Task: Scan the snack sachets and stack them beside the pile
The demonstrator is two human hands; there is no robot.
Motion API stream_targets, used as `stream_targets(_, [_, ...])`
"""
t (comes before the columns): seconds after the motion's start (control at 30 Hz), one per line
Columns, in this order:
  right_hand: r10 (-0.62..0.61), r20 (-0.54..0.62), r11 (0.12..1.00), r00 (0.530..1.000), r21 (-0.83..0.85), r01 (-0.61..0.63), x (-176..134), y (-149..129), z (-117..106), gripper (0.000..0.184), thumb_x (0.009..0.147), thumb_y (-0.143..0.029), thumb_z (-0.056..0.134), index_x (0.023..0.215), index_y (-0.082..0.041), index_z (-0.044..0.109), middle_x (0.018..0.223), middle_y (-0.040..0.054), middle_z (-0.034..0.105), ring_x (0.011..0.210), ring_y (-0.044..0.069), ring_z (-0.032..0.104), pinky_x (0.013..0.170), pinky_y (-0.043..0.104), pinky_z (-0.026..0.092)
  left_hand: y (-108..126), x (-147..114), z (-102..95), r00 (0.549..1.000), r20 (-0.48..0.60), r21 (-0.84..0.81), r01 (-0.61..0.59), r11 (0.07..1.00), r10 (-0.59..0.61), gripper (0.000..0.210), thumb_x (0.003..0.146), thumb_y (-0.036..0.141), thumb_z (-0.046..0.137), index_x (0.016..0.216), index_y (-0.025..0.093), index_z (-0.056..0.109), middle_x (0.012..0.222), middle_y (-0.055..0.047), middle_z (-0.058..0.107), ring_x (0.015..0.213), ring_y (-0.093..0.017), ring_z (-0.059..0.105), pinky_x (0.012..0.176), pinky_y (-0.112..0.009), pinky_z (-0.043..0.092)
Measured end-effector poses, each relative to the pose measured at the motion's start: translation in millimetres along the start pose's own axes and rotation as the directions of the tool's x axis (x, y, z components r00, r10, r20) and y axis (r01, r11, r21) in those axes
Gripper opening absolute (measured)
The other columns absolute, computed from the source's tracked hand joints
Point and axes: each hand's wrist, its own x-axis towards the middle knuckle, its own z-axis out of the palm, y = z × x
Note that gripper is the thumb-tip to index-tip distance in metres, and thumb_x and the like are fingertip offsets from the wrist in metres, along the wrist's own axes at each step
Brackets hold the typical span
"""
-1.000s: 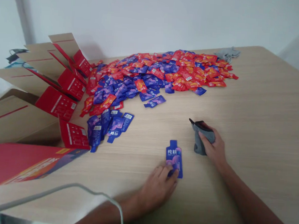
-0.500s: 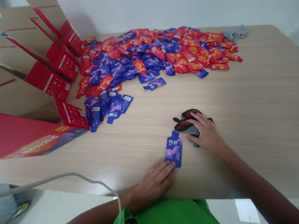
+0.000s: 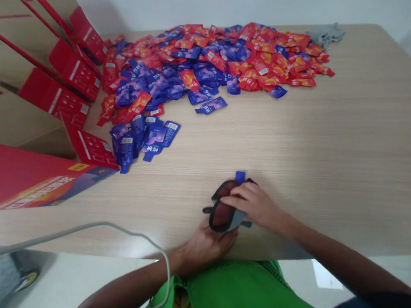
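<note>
Gripping grey pouch (image 3: 224, 214) above blue packet (image 3: 240, 176), near side of table (image 3: 315, 147)

From my end: right hand (image 3: 254, 204) is closed on the grey pouch, coming in from the right, fingers bent over its top beside the mouth. Mouth faces left; I see black edging, a dark red inside and a small black loop sticking out left. Left hand (image 3: 206, 243) sits just on the near side of the pouch, low to the table. Pouch hides part of its fingers, so I can't tell if it's open, closed or holding anything.

Blue packet is mostly covered by pouch and right hand; I only get its neck, poking out on the far side. Can't tell whether pouch and packet touch.

Rest of my view: small group of blue packets (image 3: 141, 142) to the left, overlapping, several with barcode labels. Beyond them, a long heap of red and blue packets (image 3: 212, 63) along the far side, one blue packet lying just in front of it. Row of cardboard boxes (image 3: 63, 99) at left, flaps up, red printed sides. Grey cloth (image 3: 326, 35) crumpled at the heap's far right end. Pale cable (image 3: 139, 236) crosses the near left. Green apron (image 3: 248, 293) at the near edge.
</note>
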Motion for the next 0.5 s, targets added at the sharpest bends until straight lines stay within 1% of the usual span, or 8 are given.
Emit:
stream_targets(0.07, [-0.038,0.08,0.998,0.996,-0.046,0.041,-0.2,-3.3,13.3,0.038,0.097,-0.025,0.065,0.134,-0.035,0.067,0.116,0.005,0.071,0.103,0.026,0.058,0.092,0.041,0.047,-0.4,0.6,1.0,1.0,-0.008,-0.009,0.003,1.0,-0.003,0.03,0.103,0.024,0.063,0.132,0.016,0.069,0.115,-0.01,0.079,0.105,-0.021,0.076,0.101,-0.039,0.061])
stream_targets(0.13, [0.022,0.093,0.995,0.995,-0.098,-0.012,4.1,10.5,16.5,0.044,0.095,-0.024,0.07,0.138,-0.034,0.066,0.121,0.0068,0.069,0.106,0.027,0.056,0.094,0.043,0.046,-1.0,1.4,1.3,1.0,-0.006,-0.007,-0.018,1.0,0.018,0.033,0.104,0.025,0.061,0.134,0.013,0.067,0.131,-0.012,0.075,0.12,-0.023,0.072,0.107,-0.039,0.058])
stream_targets(0.2, [0.072,0.096,0.988,0.993,-0.145,-0.058,14.5,33.9,9.9,0.053,0.09,-0.022,0.075,0.141,-0.03,0.064,0.125,0.0093,0.067,0.109,0.029,0.054,0.096,0.045,0.047,-1.7,2.4,0.8,0.999,0.003,0.001,-0.038,0.999,0.038,0.035,0.105,0.025,0.061,0.137,0.01,0.066,0.144,-0.013,0.067,0.134,-0.025,0.064,0.114,-0.04,0.053])
stream_targets(0.27, [0.117,0.091,0.976,0.989,-0.193,-0.097,28.7,56.4,-3.8,0.055,0.088,-0.018,0.075,0.141,-0.027,0.064,0.126,0.0105,0.067,0.111,0.031,0.054,0.096,0.045,0.048,-2.1,3.5,0.0,0.999,-0.006,0.008,-0.043,0.999,0.043,0.035,0.105,0.025,0.061,0.136,0.011,0.067,0.146,-0.012,0.066,0.137,-0.025,0.062,0.117,-0.04,0.051])
stream_targets(0.37, [0.185,-0.031,0.959,0.982,-0.211,-0.188,46.1,68.5,-29.7,0.052,0.091,-0.016,0.069,0.142,-0.023,0.061,0.124,0.0123,0.066,0.11,0.031,0.056,0.096,0.046,0.05,-1.8,5.2,-1.0,0.999,-0.025,0.002,-0.029,1.0,0.029,0.033,0.105,0.025,0.061,0.134,0.012,0.068,0.145,-0.012,0.067,0.136,-0.024,0.062,0.118,-0.04,0.05])
stream_targets(0.43, [0.192,-0.181,0.965,0.965,-0.147,-0.219,48.2,55.8,-42.4,0.051,0.095,-0.021,0.065,0.145,-0.021,0.056,0.124,0.0136,0.066,0.11,0.032,0.056,0.097,0.048,0.05,-1.1,5.9,-1.1,0.999,-0.032,-0.009,-0.016,1.0,0.016,0.033,0.104,0.025,0.061,0.135,0.013,0.068,0.144,-0.011,0.068,0.136,-0.024,0.062,0.119,-0.04,0.05])
stream_targets(0.47, [0.172,-0.231,0.974,0.957,-0.103,-0.2,45.6,44.1,-45.1,0.051,0.096,-0.024,0.063,0.146,-0.019,0.054,0.123,0.0141,0.065,0.11,0.031,0.056,0.098,0.048,0.05,-0.7,5.9,-1.0,0.999,-0.033,-0.013,-0.012,1.0,0.012,0.034,0.104,0.025,0.061,0.135,0.013,0.067,0.143,-0.012,0.068,0.136,-0.024,0.062,0.119,-0.04,0.05])
stream_targets(0.5, [0.138,-0.242,0.985,0.96,-0.066,-0.158,40.9,30.2,-44.6,0.05,0.098,-0.027,0.061,0.147,-0.018,0.053,0.124,0.0142,0.065,0.11,0.031,0.057,0.098,0.047,0.05,-0.3,5.6,-0.8,0.999,-0.035,-0.014,-0.009,1.0,0.009,0.034,0.104,0.025,0.061,0.135,0.013,0.068,0.141,-0.012,0.07,0.134,-0.024,0.064,0.117,-0.04,0.051])
